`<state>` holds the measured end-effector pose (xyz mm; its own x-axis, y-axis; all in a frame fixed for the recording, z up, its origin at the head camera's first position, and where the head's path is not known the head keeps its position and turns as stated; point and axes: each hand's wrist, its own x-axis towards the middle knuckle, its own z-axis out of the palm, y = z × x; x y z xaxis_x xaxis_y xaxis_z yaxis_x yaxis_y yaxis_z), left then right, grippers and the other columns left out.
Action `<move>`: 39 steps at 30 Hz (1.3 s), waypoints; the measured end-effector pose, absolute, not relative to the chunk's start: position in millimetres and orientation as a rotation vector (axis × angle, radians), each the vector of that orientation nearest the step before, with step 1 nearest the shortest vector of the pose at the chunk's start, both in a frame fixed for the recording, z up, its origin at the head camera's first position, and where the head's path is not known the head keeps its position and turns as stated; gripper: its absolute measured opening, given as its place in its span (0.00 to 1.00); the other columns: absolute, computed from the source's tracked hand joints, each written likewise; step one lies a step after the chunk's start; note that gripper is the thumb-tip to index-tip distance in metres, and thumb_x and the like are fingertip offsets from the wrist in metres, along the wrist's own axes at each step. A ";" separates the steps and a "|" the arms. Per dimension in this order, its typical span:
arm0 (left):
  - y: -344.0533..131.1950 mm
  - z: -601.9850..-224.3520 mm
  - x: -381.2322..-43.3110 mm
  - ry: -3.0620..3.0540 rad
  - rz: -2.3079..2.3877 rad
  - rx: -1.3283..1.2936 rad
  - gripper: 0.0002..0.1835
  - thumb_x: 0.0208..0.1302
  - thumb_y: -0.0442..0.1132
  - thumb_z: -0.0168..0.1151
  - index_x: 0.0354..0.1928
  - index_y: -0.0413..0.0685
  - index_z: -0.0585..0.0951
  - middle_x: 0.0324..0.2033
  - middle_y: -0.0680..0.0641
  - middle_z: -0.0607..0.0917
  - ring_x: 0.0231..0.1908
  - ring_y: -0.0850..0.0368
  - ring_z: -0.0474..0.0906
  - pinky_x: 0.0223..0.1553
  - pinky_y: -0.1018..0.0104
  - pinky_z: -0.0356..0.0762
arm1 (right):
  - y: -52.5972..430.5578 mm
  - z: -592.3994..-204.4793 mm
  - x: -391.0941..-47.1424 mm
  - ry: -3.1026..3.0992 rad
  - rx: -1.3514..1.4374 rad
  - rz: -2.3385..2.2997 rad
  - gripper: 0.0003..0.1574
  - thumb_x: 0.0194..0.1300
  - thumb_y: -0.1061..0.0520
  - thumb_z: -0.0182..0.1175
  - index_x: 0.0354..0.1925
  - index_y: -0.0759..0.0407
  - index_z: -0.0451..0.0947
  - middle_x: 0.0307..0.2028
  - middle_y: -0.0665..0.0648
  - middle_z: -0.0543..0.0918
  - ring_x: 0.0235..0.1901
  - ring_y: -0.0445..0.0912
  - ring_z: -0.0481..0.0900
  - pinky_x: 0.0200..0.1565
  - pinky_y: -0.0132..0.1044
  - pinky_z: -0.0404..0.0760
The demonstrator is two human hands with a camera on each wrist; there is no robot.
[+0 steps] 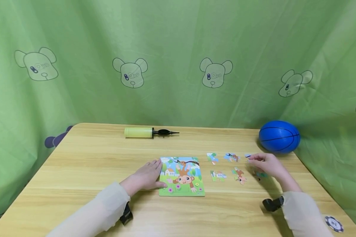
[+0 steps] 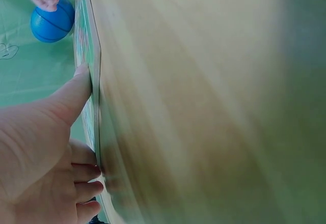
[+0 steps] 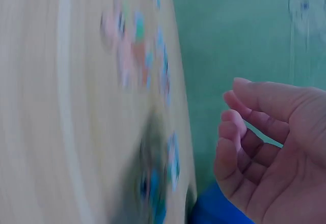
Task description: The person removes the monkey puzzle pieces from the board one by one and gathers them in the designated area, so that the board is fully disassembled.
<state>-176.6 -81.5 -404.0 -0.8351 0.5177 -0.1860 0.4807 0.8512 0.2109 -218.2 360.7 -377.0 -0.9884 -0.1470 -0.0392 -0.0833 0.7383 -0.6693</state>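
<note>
A jigsaw puzzle board with a monkey picture lies flat on the table. My left hand rests at its left edge, thumb on the picture and fingers along the side; the left wrist view has the thumb over the board's edge. Several loose puzzle pieces lie in two rows to the right, among them a house piece, a monkey-face piece and a branch piece. Above the rightmost pieces hovers my right hand, fingers loosely bent, with nothing visible between them in the right wrist view.
A blue ball sits at the table's back right corner. Along the back edge lies a yellow and black hand pump. A round poker chip is near the front right. A green curtain with bear-head drawings hangs behind the table.
</note>
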 end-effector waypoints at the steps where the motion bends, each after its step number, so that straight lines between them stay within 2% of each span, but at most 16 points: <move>1: -81.6 -404.3 -176.5 2.794 0.228 0.767 0.47 0.60 0.62 0.52 0.67 0.30 0.54 0.68 0.36 0.52 0.67 0.43 0.47 0.66 0.54 0.46 | 353.2 -375.1 -218.5 2.845 -0.212 -1.091 0.23 0.65 0.53 0.57 0.47 0.73 0.75 0.28 0.60 0.76 0.24 0.50 0.72 0.24 0.40 0.76; 9: -80.8 -407.0 -176.1 2.819 0.203 0.810 0.47 0.60 0.63 0.52 0.66 0.30 0.55 0.67 0.35 0.53 0.66 0.42 0.48 0.65 0.53 0.47 | 287.4 -372.7 -220.0 2.805 -0.448 -1.083 0.18 0.64 0.54 0.58 0.45 0.68 0.78 0.34 0.59 0.79 0.32 0.52 0.75 0.28 0.41 0.80; 14: -79.7 -408.2 -175.2 2.845 0.185 0.839 0.46 0.60 0.62 0.52 0.65 0.29 0.57 0.66 0.34 0.55 0.66 0.42 0.50 0.65 0.53 0.48 | 245.6 -376.2 -217.7 2.723 -0.572 -1.100 0.14 0.63 0.56 0.58 0.43 0.66 0.79 0.31 0.57 0.78 0.29 0.54 0.75 0.26 0.43 0.79; 21: -79.4 -409.6 -173.9 2.885 0.153 0.888 0.44 0.60 0.61 0.54 0.64 0.29 0.61 0.64 0.34 0.60 0.65 0.41 0.54 0.65 0.53 0.49 | 192.5 -381.7 -209.8 2.635 -0.794 -1.044 0.10 0.61 0.61 0.59 0.40 0.66 0.80 0.27 0.51 0.76 0.26 0.44 0.71 0.25 0.32 0.73; 25: -80.3 -409.0 -173.6 2.876 0.151 0.898 0.44 0.60 0.61 0.54 0.64 0.28 0.61 0.64 0.34 0.60 0.65 0.42 0.53 0.65 0.54 0.49 | 169.2 -386.9 -205.3 2.568 -0.886 -1.020 0.09 0.61 0.62 0.59 0.40 0.64 0.79 0.24 0.49 0.74 0.22 0.42 0.69 0.21 0.31 0.70; 33: -83.5 -406.6 -174.2 2.839 0.121 0.922 0.48 0.57 0.64 0.54 0.65 0.29 0.60 0.65 0.34 0.58 0.65 0.42 0.53 0.65 0.53 0.50 | 137.5 -400.0 -200.9 2.441 -1.024 -0.959 0.16 0.61 0.61 0.61 0.47 0.66 0.76 0.26 0.48 0.75 0.20 0.38 0.70 0.26 0.31 0.75; 39: -85.5 -404.6 -173.7 2.801 0.149 0.907 0.54 0.51 0.68 0.56 0.66 0.30 0.57 0.66 0.34 0.55 0.66 0.41 0.51 0.65 0.54 0.48 | 123.4 -406.2 -197.8 2.492 -1.103 -0.807 0.20 0.59 0.60 0.63 0.49 0.66 0.75 0.26 0.47 0.74 0.23 0.38 0.68 0.29 0.30 0.73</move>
